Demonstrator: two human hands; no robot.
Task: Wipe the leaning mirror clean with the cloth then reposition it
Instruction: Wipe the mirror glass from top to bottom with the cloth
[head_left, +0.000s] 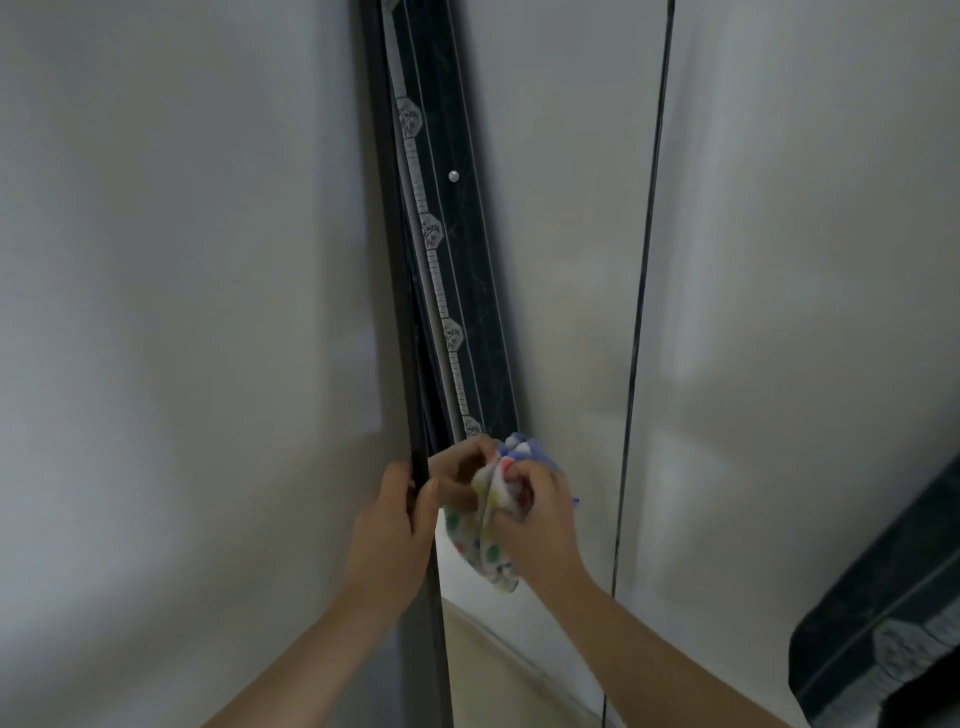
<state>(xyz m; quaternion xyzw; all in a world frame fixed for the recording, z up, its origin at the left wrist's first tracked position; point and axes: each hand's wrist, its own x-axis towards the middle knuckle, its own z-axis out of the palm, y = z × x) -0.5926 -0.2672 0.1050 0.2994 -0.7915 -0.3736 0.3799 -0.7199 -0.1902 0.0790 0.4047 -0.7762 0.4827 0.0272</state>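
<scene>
A pale wall (182, 312) fills the 9 o'clock side. The mirror (561, 322) stands tall in the middle of the view. Its long axis runs from 6 o'clock up to 12, and the top tips slightly toward 11. Its dark frame (404, 312) is seen almost edge-on, and the glass faces toward 3 o'clock. A thin dark line at about 1 o'clock may be its far edge, though I cannot tell. The glass reflects a dark patterned band; a similar band (883, 623) sits at 4 o'clock.

Both hands are on the mirror, just below centre. The left hand (395, 525) wraps the frame, thumb on the near side and fingers curled round onto the glass. This grip likely steadies the tall, leaning panel against the wiping pressure. The right hand (535, 514), at its 3 o'clock, is closed round a bunched, spotted cloth (483, 540) and presses it to the glass beside the frame. Bunching likely gives a firm pad for rubbing near the edge. A loose tail of cloth hangs toward 6 o'clock.
</scene>
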